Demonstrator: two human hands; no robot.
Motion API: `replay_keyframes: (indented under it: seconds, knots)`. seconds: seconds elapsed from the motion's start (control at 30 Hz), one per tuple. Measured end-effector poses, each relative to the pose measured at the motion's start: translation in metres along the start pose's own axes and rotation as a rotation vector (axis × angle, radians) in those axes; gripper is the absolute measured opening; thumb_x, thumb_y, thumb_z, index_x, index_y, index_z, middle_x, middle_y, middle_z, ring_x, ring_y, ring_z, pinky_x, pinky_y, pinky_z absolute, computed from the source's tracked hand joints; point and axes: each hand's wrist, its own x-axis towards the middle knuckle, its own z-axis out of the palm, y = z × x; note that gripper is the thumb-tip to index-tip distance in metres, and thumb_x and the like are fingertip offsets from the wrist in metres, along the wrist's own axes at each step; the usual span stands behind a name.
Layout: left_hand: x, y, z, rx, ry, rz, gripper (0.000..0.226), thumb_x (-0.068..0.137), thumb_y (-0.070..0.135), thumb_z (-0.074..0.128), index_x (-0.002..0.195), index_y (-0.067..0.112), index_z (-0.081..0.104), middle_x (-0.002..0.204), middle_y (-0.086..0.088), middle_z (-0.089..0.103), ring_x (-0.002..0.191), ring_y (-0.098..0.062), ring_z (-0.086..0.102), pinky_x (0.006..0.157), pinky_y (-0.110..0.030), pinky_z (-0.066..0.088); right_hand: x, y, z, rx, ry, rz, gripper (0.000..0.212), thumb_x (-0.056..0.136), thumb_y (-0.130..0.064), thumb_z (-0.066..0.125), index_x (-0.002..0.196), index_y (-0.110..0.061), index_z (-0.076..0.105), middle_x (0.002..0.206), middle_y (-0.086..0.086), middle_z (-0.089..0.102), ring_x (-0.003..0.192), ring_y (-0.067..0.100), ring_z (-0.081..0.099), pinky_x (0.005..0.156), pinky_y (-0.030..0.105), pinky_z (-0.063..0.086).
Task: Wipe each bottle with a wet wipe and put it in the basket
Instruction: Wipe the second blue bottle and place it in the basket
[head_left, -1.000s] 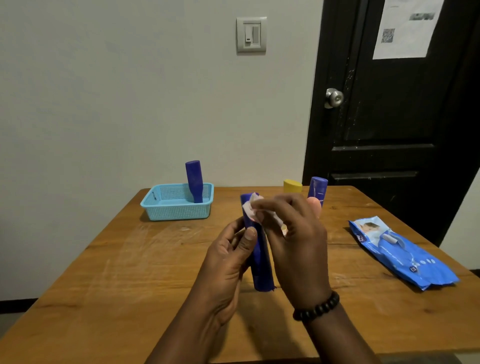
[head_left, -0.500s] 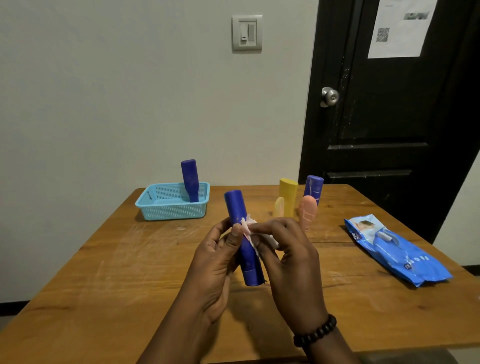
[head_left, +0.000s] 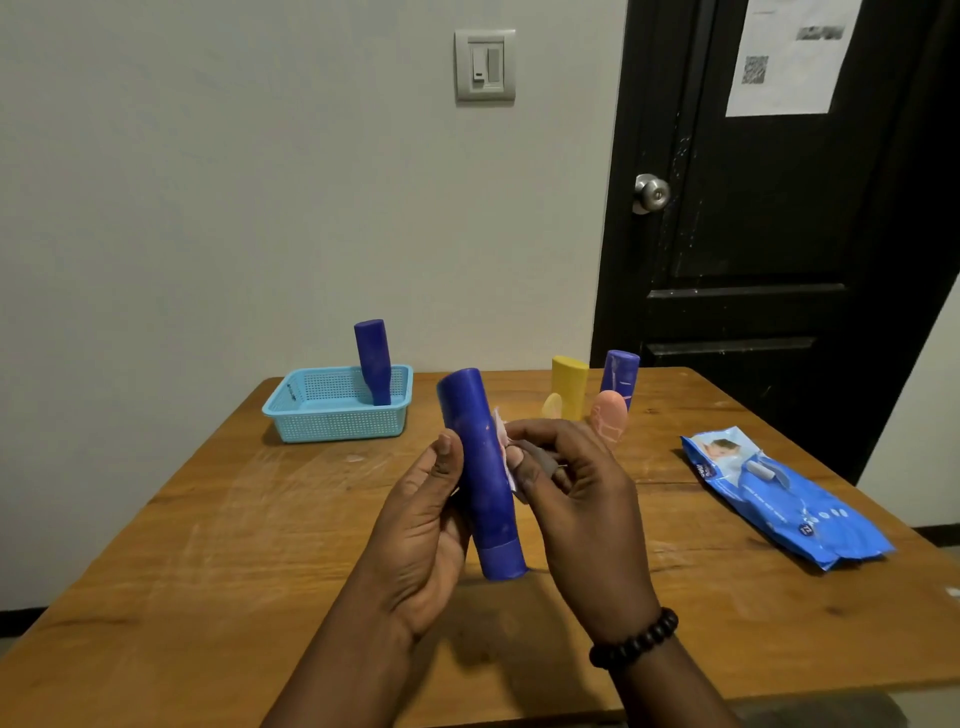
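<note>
A person holds a dark blue bottle (head_left: 480, 478) above the middle of a wooden surface (head_left: 249, 525), cap end down and tilted slightly, its lighter blue cap band near the bottom. The left hand (head_left: 415, 535) grips the bottle from the left, thumb pressed on its front, while the right hand (head_left: 582, 499) pinches a crumpled white wet wipe (head_left: 503, 441) against the bottle's right side. A beaded bracelet (head_left: 634, 639) circles the right wrist. At the far left of the surface a light blue basket (head_left: 332, 426) contains one dark blue bottle in the basket (head_left: 373, 361), leaning upright. Behind the hands stand a yellow bottle (head_left: 569, 384), a purple bottle (head_left: 619, 376), a peach bottle (head_left: 609, 423) and a small pale yellow one (head_left: 551, 406), close together. A blue pack of wipes (head_left: 779, 499) lies near the right edge. Bare wood lies open between the hands and the basket.
</note>
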Motion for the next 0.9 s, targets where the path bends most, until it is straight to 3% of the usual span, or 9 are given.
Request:
replay_keyframes:
  seconds: [0.2, 0.37, 0.5, 0.6, 0.7, 0.8, 0.9]
  knots:
    - [-0.002, 0.005, 0.000, 0.027, -0.029, 0.020, 0.024, 0.080, 0.019, 0.059, 0.098, 0.018, 0.073, 0.092, -0.005, 0.076, 0.081, -0.012, 0.073, 0.066, -0.026, 0.060, 0.036, -0.023, -0.010, -0.149, 0.005, -0.232, 0.022, 0.089, -0.019, 0.059, 0.109, -0.022, 0.067, 0.109, -0.007, 0.061, 0.104, 0.004, 0.057, 0.082, 0.012, 0.047]
    - [-0.002, 0.011, 0.005, 0.007, -0.008, 0.052, 0.032, 0.083, 0.020, 0.058, 0.114, 0.016, 0.067, 0.103, -0.005, 0.075, 0.092, -0.013, 0.073, 0.071, -0.027, 0.060, 0.048, -0.030, -0.009, -0.331, -0.116, -0.403, 0.023, 0.085, -0.020, 0.057, 0.103, -0.016, 0.072, 0.107, -0.002, 0.061, 0.098, 0.006, 0.057, 0.084, 0.015, 0.049]
    - [0.000, 0.014, 0.002, -0.021, 0.040, 0.083, 0.032, 0.084, 0.022, 0.057, 0.113, 0.014, 0.066, 0.100, -0.006, 0.076, 0.089, -0.014, 0.073, 0.070, -0.028, 0.061, 0.024, -0.019, -0.006, -0.305, -0.098, -0.435, 0.025, 0.088, -0.024, 0.054, 0.103, -0.015, 0.071, 0.107, -0.003, 0.062, 0.100, 0.002, 0.054, 0.087, 0.008, 0.045]
    - [0.003, 0.012, -0.004, -0.002, 0.106, 0.081, 0.031, 0.083, 0.026, 0.060, 0.112, 0.014, 0.065, 0.093, -0.008, 0.076, 0.084, -0.017, 0.073, 0.075, -0.033, 0.061, -0.003, -0.005, -0.007, -0.260, -0.131, -0.394, 0.025, 0.088, -0.026, 0.054, 0.105, -0.019, 0.071, 0.112, -0.006, 0.060, 0.104, 0.004, 0.057, 0.085, 0.016, 0.050]
    - [0.003, 0.011, -0.010, 0.037, 0.147, 0.104, 0.034, 0.083, 0.027, 0.061, 0.115, 0.015, 0.064, 0.089, -0.003, 0.076, 0.078, -0.014, 0.074, 0.069, -0.030, 0.062, -0.023, 0.008, -0.012, -0.223, -0.159, -0.335, 0.023, 0.086, -0.015, 0.062, 0.106, -0.021, 0.072, 0.112, -0.009, 0.060, 0.106, 0.007, 0.059, 0.081, 0.024, 0.053]
    - [0.003, 0.012, -0.012, 0.107, 0.132, 0.120, 0.037, 0.082, 0.026, 0.064, 0.118, 0.018, 0.062, 0.094, -0.001, 0.076, 0.080, -0.013, 0.074, 0.066, -0.028, 0.060, -0.023, 0.012, -0.015, -0.238, -0.141, -0.326, 0.023, 0.085, -0.008, 0.065, 0.104, -0.019, 0.073, 0.110, -0.008, 0.062, 0.105, 0.009, 0.060, 0.079, 0.028, 0.053]
    - [0.000, 0.011, -0.009, 0.238, 0.113, 0.142, 0.043, 0.079, 0.027, 0.068, 0.120, 0.017, 0.060, 0.104, -0.003, 0.076, 0.086, -0.015, 0.073, 0.072, -0.031, 0.058, -0.005, 0.004, -0.012, -0.291, -0.058, -0.367, 0.021, 0.089, -0.020, 0.058, 0.104, -0.016, 0.072, 0.110, -0.003, 0.063, 0.103, 0.005, 0.058, 0.083, 0.021, 0.052]
